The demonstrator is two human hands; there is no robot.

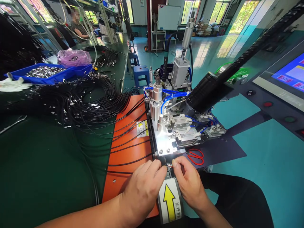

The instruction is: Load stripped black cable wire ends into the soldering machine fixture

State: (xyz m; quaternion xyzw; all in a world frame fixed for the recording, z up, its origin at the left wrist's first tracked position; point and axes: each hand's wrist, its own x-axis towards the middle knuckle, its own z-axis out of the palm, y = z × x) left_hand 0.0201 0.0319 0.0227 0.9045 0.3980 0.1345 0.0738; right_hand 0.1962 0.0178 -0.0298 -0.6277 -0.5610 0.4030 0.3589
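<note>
At the front end of the metal machine [163, 139], both hands meet over a narrow track. My left hand [147, 182] is closed, its fingertips round the end of a black cable [120, 172] that crosses the orange plate [128, 129]. My right hand [188, 180] pinches a small part [169, 165] at the track, too small to make out. Just below the fingers is a white label with a yellow arrow [169, 202] pointing toward the machine. Several more black cables run from the plate's left side into the machine.
Bundled black cables [95, 95] lie on the green table [47, 164], near a blue tray [45, 73] of metal pieces. Red-handled scissors [196, 156] sit right of the machine. A screen [291, 76] stands at right, a black hose [256, 41] slants above. A person [79, 27] is far left.
</note>
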